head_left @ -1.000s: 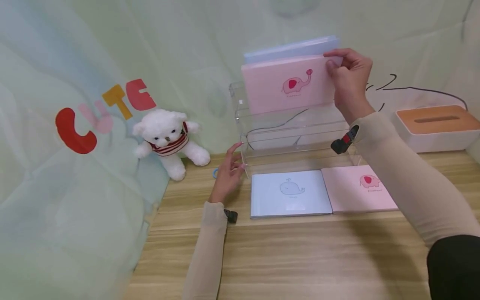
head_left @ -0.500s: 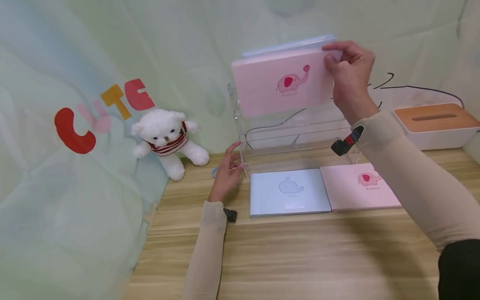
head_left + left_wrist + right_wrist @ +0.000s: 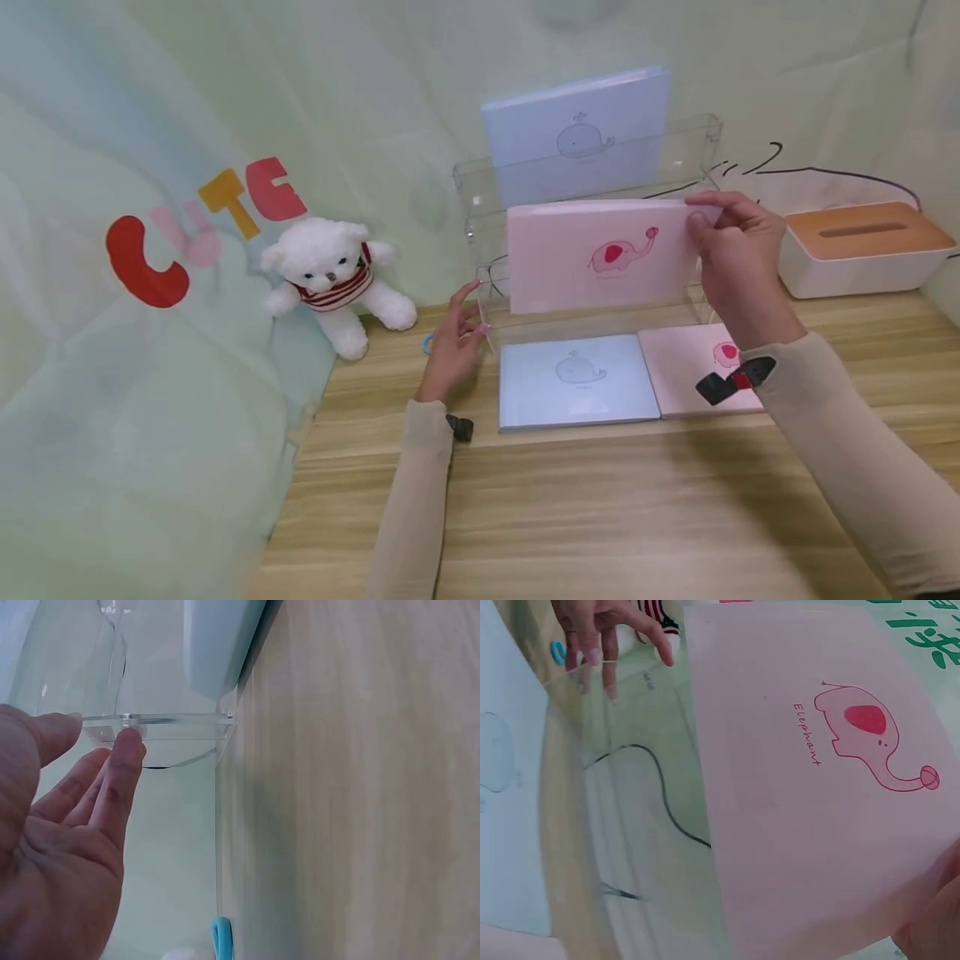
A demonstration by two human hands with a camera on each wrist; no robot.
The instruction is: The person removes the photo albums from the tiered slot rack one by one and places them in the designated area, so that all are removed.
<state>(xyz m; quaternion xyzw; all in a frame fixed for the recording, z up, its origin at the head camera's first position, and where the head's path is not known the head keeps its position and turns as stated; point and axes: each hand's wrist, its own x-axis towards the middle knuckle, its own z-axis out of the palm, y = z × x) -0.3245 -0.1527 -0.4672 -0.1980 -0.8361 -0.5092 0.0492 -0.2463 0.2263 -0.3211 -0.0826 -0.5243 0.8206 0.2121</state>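
A pink booklet (image 3: 600,258) with an elephant drawing hangs in front of the clear acrylic rack (image 3: 472,208). My right hand (image 3: 738,262) pinches its upper right corner between thumb and fingers. In the right wrist view the pink cover (image 3: 780,825) reads "Elephant". On the rack's top tier stands a pale blue whale booklet (image 3: 577,154). My left hand (image 3: 453,346) touches the rack's left end panel (image 3: 172,724) with its fingertips, the fingers fairly straight. Another blue whale booklet (image 3: 577,396) and a pink elephant booklet (image 3: 678,392) lie flat before the rack.
A white teddy bear (image 3: 330,279) in a striped top sits left of the rack. To the right stands a white tissue box (image 3: 847,271) with a wooden lid. A small blue ring (image 3: 222,937) lies near my left hand. Behind everything hangs a pale green curtain (image 3: 390,125).
My right hand has brought the pink booklet down from before the top tier to the lower tiers, uncovering the blue whale booklet behind. The left hand stays at the rack's side.
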